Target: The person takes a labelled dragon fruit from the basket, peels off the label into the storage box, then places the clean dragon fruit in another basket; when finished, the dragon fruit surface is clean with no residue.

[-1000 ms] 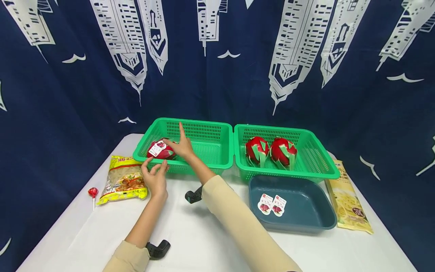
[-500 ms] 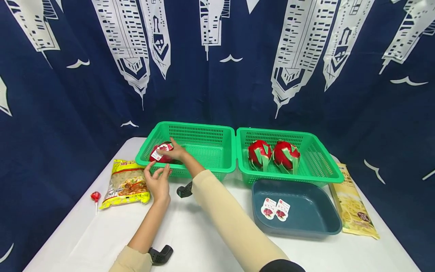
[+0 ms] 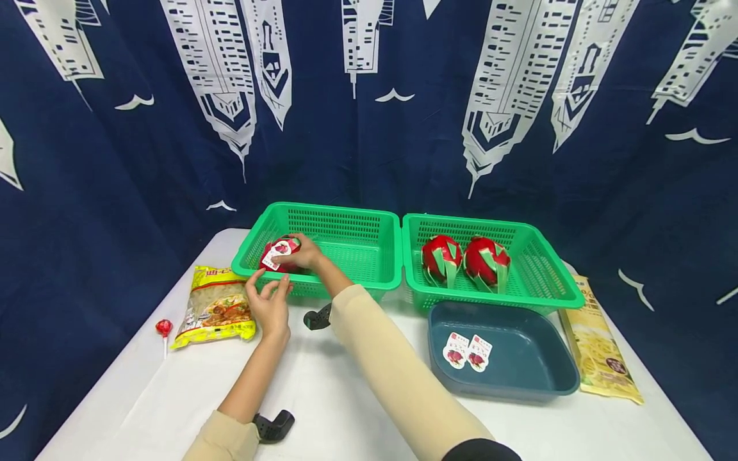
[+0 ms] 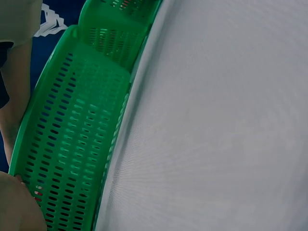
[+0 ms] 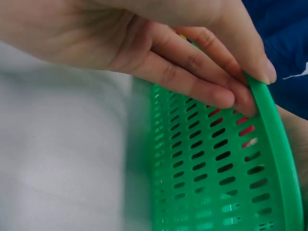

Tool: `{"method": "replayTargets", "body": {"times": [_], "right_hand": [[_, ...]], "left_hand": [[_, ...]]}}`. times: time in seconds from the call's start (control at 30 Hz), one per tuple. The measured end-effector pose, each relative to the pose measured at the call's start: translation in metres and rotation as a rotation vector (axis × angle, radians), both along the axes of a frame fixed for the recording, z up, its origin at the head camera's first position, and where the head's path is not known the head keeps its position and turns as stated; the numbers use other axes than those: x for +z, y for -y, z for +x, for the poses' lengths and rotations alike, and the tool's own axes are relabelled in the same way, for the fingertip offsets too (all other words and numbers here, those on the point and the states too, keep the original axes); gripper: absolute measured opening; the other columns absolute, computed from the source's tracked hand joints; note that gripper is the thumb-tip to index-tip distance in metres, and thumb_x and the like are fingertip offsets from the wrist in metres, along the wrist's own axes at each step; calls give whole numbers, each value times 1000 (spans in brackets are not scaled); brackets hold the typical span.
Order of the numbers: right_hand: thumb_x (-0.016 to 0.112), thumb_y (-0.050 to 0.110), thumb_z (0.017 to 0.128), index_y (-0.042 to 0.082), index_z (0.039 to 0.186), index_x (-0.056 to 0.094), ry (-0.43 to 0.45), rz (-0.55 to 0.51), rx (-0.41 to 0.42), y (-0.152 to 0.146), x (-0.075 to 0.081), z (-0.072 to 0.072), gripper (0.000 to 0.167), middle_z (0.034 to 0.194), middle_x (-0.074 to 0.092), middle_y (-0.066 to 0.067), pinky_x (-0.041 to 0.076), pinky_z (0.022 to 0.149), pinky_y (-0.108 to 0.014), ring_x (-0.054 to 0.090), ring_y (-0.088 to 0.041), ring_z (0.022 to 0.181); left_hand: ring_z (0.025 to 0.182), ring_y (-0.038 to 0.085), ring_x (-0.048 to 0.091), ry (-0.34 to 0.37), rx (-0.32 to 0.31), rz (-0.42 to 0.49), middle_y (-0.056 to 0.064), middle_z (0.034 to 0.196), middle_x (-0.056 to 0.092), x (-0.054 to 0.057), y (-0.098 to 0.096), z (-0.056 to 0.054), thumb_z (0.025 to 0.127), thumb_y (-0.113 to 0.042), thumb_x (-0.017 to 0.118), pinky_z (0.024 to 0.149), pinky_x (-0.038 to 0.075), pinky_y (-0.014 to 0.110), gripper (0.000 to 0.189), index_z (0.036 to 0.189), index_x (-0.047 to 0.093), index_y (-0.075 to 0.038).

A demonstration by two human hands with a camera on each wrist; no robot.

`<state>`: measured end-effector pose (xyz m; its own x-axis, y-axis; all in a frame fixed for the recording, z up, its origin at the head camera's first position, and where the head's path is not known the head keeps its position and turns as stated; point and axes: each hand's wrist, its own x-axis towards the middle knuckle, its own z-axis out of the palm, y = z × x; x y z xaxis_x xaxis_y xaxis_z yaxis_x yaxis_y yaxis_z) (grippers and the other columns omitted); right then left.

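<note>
In the left green basket (image 3: 357,269), a red dragon fruit (image 3: 287,267) bears a white picture label (image 3: 271,255). My right hand (image 3: 308,254) reaches over the basket's front side and grips this fruit, thumb on the label and fingers over the top. At the front rim is my left hand (image 3: 272,310); the right wrist view shows that left hand (image 5: 159,53) pinching the rim, with other fingers against the outer wall. Red shows through the slots there. The left wrist view catches only part of the left hand (image 4: 19,204) and a sleeved arm (image 4: 17,82).
Two dragon fruits (image 3: 441,256) lie in the right green basket (image 3: 542,269). Before it stands a dark blue tray (image 3: 524,349) with two labels (image 3: 478,353). A yellow food bag (image 3: 216,307) and a red lollipop (image 3: 164,328) lie left, a noodle pack (image 3: 602,352) right.
My right hand has come down from a raised, pointing pose and its fingers now close over the labelled dragon fruit. The left hand stays at the rim. The head view has shifted slightly.
</note>
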<state>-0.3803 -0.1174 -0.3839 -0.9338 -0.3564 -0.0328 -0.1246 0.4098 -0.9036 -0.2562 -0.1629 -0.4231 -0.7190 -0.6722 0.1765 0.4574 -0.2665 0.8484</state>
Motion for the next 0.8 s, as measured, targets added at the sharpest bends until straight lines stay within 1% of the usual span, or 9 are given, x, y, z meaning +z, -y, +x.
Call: {"method": "replayTargets", "body": {"times": [0.1,0.2,0.3,0.4,0.53,0.6,0.67,0.73,0.8], "right_hand": [[82,28,69,14,135,44,-47,38,-41,-8,3,0,78,119,54,-8,45,85,-29,51,-22,106],[82,30,70,18,136,43,-134,96,-54,-20,13,2,78,123,54,-8,46,86,-31,51,-22,109],[81,32,70,21,137,42,-243,112,-25,-37,32,7,78,123,53,-7,46,84,-29,50,-20,108],[82,29,70,22,137,41,-343,58,30,-65,59,23,79,120,54,-6,47,80,-26,52,-17,103],[83,25,69,24,137,40,-456,-31,128,-113,92,61,81,117,52,-1,49,74,-24,54,-13,95],[83,23,68,26,137,40,-496,-52,172,-140,101,84,82,125,49,1,51,72,-26,53,-13,95],[83,21,68,24,137,41,-526,-63,225,-165,105,109,82,133,44,2,52,73,-28,51,-15,100],[83,20,67,24,137,41,-528,-52,266,-190,103,134,82,138,39,3,53,73,-29,47,-16,108],[83,17,67,25,138,41,-487,-47,306,-210,95,159,82,141,36,5,52,75,-29,43,-16,115]], "left_hand": [[62,15,62,14,-12,-11,3,71,58,-1,0,0,83,-4,68,68,53,24,53,128,39,-3],[63,16,62,21,-25,-21,3,72,58,-2,1,0,83,-7,68,69,52,24,57,130,36,-1],[64,17,62,21,-24,-10,4,71,57,-1,2,-1,82,-7,69,70,52,25,56,129,37,-3],[64,17,62,18,-27,14,3,70,57,0,0,-2,82,-5,69,71,52,25,53,126,39,-6],[64,16,62,10,-39,46,3,69,57,0,-2,-3,82,-2,68,73,52,26,51,125,40,-7],[65,15,63,15,-42,46,3,69,57,1,-3,-2,82,-3,68,74,52,26,51,125,40,-8],[66,16,62,18,-43,45,3,69,57,2,-3,-1,82,-4,68,75,52,26,51,125,40,-8],[67,17,62,24,-44,44,3,69,57,2,-2,0,82,-5,68,75,52,26,52,125,40,-9],[67,17,62,27,-51,47,3,70,56,2,-2,1,82,-5,68,75,52,25,53,126,39,-9]]}}
